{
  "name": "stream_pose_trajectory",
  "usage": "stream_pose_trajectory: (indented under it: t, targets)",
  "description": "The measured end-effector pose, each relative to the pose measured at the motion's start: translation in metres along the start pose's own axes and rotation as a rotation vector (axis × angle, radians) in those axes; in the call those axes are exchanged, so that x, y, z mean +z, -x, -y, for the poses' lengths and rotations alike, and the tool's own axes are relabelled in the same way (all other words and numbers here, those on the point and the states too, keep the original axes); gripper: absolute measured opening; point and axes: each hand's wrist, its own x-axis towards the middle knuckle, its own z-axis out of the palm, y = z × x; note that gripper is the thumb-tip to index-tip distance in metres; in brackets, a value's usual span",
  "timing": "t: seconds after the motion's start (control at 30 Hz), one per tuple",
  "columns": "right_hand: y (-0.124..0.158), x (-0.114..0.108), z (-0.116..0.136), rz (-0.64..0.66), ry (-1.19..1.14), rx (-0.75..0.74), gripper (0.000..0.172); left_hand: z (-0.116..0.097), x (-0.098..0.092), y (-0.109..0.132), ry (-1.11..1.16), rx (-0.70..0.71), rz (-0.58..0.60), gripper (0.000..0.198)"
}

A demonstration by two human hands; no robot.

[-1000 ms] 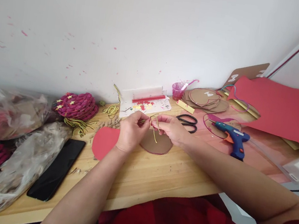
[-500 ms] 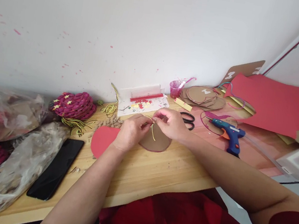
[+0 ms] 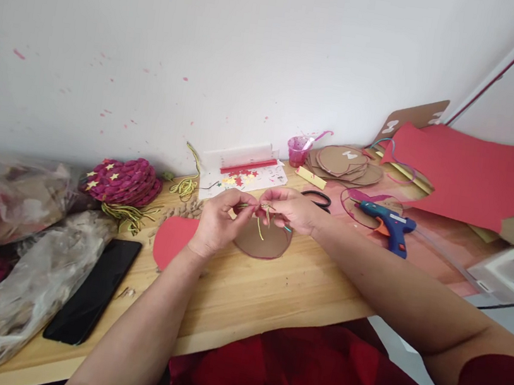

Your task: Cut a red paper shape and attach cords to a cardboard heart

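Observation:
My left hand (image 3: 220, 220) pinches a strand of thin yellow-green yarn (image 3: 260, 229) between thumb and fingertips. Close by on its right, my right hand (image 3: 291, 210) is closed on the same yarn, and a loose end hangs down between the two. Under the hands lies a brown cardboard piece (image 3: 261, 247) with a rounded dark-pink edge, its upper part hidden. A red paper piece (image 3: 173, 243) lies left of it, partly behind my left wrist. Black-handled scissors (image 3: 318, 196) rest behind my right hand. A small teal bit shows beneath its fingers.
A blue glue gun (image 3: 389, 222) lies at right, before red sheets (image 3: 474, 178). Cardboard cutouts (image 3: 341, 163) and a pink cup (image 3: 297, 152) stand at the back. Left are a woven magenta stack (image 3: 125, 180), a black phone (image 3: 92, 290) and plastic bags (image 3: 39, 276).
My hands have shifted the yarn slightly above the cardboard, and the right fingers have turned, gathering more strands. A teal bit now shows under the right hand. The view has moved slightly.

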Motion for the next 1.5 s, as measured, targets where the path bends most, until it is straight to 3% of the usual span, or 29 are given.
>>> stream_pose_trajectory:
  t: [0.1, 0.23, 0.47, 0.7, 0.8, 0.9, 1.03, 1.23, 1.5]
  targets:
    - [0.001, 0.003, 0.002, 0.088, -0.171, 0.128, 0.02, -0.002, 0.0, 0.001, -0.035, 0.031, -0.05, 0.008]
    - [0.002, 0.004, 0.002, 0.104, -0.233, 0.155, 0.019, 0.002, 0.002, 0.002, 0.029, -0.05, -0.061, 0.008]
    - [0.001, 0.008, -0.002, 0.003, -0.166, 0.1, 0.014, 0.006, 0.009, 0.002, 0.228, -0.22, 0.052, 0.015]
    - [0.0, 0.005, -0.001, -0.098, -0.061, 0.081, 0.008, 0.009, 0.008, 0.002, 0.275, -0.278, 0.116, 0.011]
    - [-0.003, -0.002, 0.001, -0.188, -0.038, -0.01, 0.02, 0.012, 0.008, 0.002, 0.21, -0.267, 0.099, 0.01]
    - [-0.003, -0.004, 0.002, -0.171, 0.032, -0.127, 0.031, 0.013, 0.008, 0.002, 0.198, -0.263, 0.104, 0.01]
    - [-0.001, -0.001, -0.001, -0.115, 0.184, -0.258, 0.024, 0.011, 0.008, 0.0, 0.282, -0.325, 0.107, 0.013]
    - [0.001, 0.005, -0.002, -0.18, 0.411, -0.45, 0.009, 0.01, 0.008, -0.003, 0.517, -0.5, 0.107, 0.025]
    - [0.004, 0.004, -0.001, -0.172, 0.577, -0.544, 0.013, 0.013, 0.008, -0.003, 0.779, -0.713, 0.143, 0.027]
